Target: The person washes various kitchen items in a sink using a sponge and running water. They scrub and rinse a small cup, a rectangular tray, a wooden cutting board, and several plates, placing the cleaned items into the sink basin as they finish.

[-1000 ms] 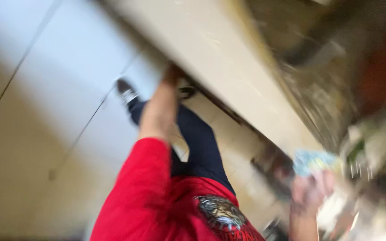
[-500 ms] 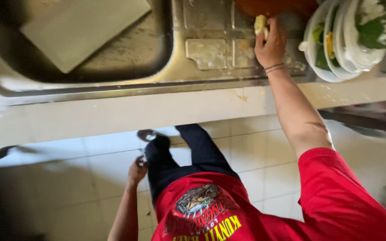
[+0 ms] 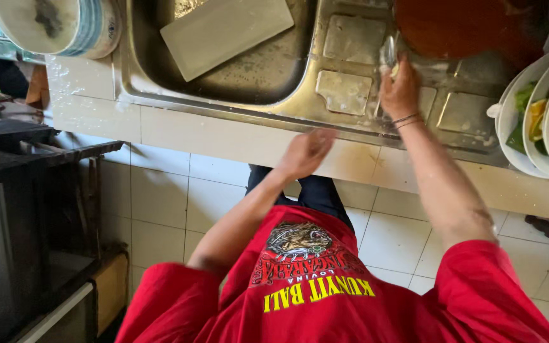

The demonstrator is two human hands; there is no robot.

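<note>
Sink [image 3: 160, 82] of stainless steel is taking up most of the counter, a pale rectangular board [image 3: 223, 28] lying tilted in its basin. Right of it, stacked plates [image 3: 541, 121] with food scraps are leaning at the drainboard's edge. The right hand [image 3: 400, 89] is closing around a small clear glass-like item [image 3: 387, 54] on the wet drainboard; it may slip. The left hand [image 3: 305, 152], blurred, is hovering loosely curled over the counter edge, gripping nothing.

Red printed T-shirt [image 3: 325, 298], dark trousers [image 3: 322, 194]
</note>
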